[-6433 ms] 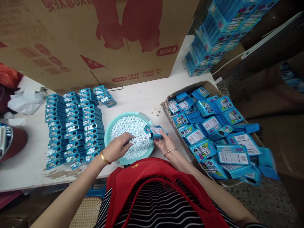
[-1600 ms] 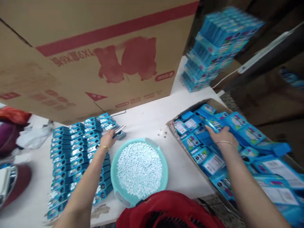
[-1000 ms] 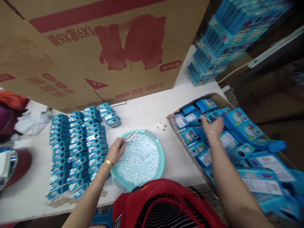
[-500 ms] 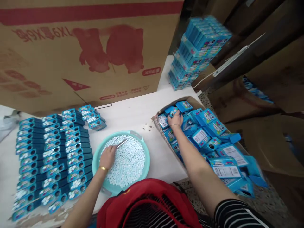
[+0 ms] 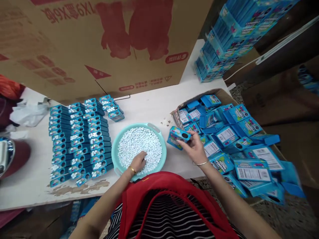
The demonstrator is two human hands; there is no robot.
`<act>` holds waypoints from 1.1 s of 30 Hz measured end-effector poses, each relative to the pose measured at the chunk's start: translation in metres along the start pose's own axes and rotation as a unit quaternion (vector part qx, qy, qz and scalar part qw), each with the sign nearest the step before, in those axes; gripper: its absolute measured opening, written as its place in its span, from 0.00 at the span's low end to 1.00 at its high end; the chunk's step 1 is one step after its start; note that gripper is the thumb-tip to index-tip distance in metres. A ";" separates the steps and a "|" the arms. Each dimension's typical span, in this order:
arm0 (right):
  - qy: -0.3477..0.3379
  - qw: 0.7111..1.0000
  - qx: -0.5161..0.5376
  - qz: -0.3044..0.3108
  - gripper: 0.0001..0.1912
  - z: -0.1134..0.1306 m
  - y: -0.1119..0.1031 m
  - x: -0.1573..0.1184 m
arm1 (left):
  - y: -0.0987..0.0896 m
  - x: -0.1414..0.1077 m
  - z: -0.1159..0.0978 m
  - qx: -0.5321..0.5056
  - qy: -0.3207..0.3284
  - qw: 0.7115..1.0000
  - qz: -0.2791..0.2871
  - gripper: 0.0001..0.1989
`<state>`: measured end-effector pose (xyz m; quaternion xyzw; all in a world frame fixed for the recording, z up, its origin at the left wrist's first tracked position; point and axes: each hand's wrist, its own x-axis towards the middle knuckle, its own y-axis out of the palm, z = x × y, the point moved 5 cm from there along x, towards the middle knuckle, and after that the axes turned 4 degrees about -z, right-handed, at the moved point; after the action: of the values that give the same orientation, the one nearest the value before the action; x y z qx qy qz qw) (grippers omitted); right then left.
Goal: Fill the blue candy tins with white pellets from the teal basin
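Pale turquoise basin (image 5: 163, 146), plastic-looking, on the white surface (image 5: 154, 106), directly in front of the person. Contents: small white pellets (image 5: 139, 142), spread broadly inside the rim.

Left hand (image 5: 138, 162): in the basin, near side, fingers curled down into the pellets. Fingertips partly buried; cannot tell whether it grips anything. 1 gold-coloured bangle (image 5: 132, 170) at the wrist.

Right hand (image 5: 195, 148): grasping 1 blue box (image 5: 175, 139) between thumb and fingers. Box tilted, round dark hole in its end panel, toward the hand. Position: between basin and carton, just beside the basin's rim; contact with the rim cannot be judged.

Right of the basin: open cardboard carton (image 5: 221, 94), heaped with loose blue boxes (image 5: 225, 135) at mixed angles, some flaps open.

Left of the basin: 3 long rows of blue boxes (image 5: 79, 139) plus 1 short row (image 5: 116, 115), holes upward; white pellets visible at many openings.

Behind: large brown cardboard box (image 5: 74, 63), red print. Far right: tall stack of blue packs (image 5: 219, 53).
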<state>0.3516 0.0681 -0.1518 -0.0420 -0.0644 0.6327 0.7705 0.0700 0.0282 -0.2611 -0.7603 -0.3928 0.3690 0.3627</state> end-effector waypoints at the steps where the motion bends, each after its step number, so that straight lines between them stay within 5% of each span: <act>1: -0.001 1.000 -0.011 0.024 0.22 0.000 0.006 -0.008 | -0.004 -0.002 -0.001 -0.013 0.000 1.000 -0.004 0.19; 4: -0.045 0.994 -0.071 0.066 0.19 0.007 0.014 -0.021 | -0.033 -0.010 -0.005 -0.071 0.025 0.996 -0.039 0.18; 9: -0.154 0.968 -0.165 0.109 0.17 0.024 0.026 -0.026 | -0.109 -0.029 -0.030 -0.105 0.103 0.984 -0.105 0.14; 14: -0.246 0.938 -0.197 0.145 0.21 0.031 0.052 -0.031 | -0.163 -0.036 -0.068 -0.047 0.136 0.986 -0.083 0.13; 20: -0.273 0.922 -0.216 0.171 0.25 0.033 0.078 -0.037 | -0.178 -0.030 -0.099 0.094 0.074 0.993 0.011 0.18; 24: -0.268 0.920 -0.219 0.185 0.26 0.030 0.088 -0.039 | -0.181 -0.031 -0.125 0.193 0.021 0.981 0.027 0.26; 28: -0.262 0.921 -0.210 0.195 0.26 0.025 0.092 -0.040 | -0.186 -0.036 -0.149 0.234 0.020 0.972 0.030 0.25; 31: -0.265 0.925 -0.199 0.187 0.27 0.020 0.089 -0.039 | -0.194 -0.039 -0.132 0.228 0.009 0.973 0.017 0.17; 33: -0.269 0.928 -0.185 0.179 0.26 0.018 0.085 -0.038 | -0.197 -0.040 -0.096 0.210 -0.038 0.977 -0.007 0.11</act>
<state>0.2595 0.0467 -0.1483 -0.0224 -0.3765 0.7244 0.5770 0.0693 0.0529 -0.0396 -0.6493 -0.3256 0.4693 0.5021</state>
